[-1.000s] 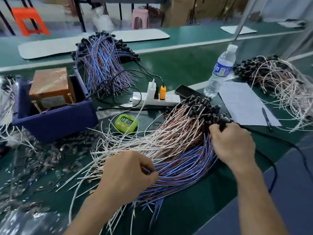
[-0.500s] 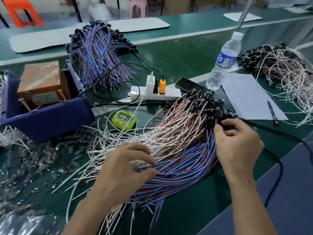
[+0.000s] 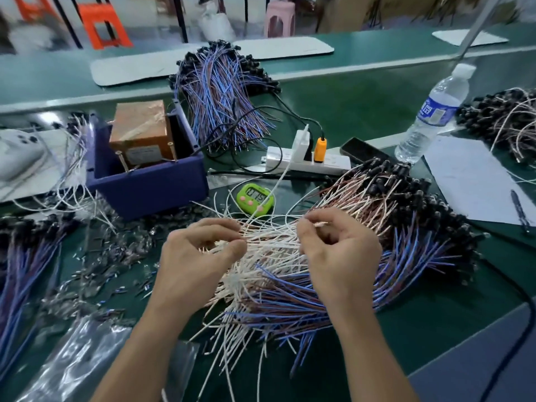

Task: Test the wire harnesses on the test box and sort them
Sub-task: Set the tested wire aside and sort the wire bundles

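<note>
Evidently at the picking-out step: teasing single leads loose from the heap of wire harnesses spread on the green bench, directly below the camera. Pinching a few white wire ends between thumb and forefinger of the left hand. Pinching one bare-tipped lead with the curled fingers of the right hand, close beside the left. No sign yet of anything being connected for testing.

Next, probably: drawing one harness clear and carrying its ends over to the blue box with the copper-coloured block inside, taken here for the test box, up and to the left. Calls for a slow pull along the wire's own length, given the crossing white, brown and blue leads and the black connectors bunched along the heap's far right edge.

Around: a green timer just beyond the heap, a white power strip with an orange plug, a phone, a water bottle, a paper sheet and a pen. Further bundles too: blue-wire harnesses behind the box, white ones far right, more blue far left.

In the way: the timer and a thin white cable between hands and box, small scattered scraps to the left, and a clear plastic bag at the near left. Likely snags, all of them.
</note>
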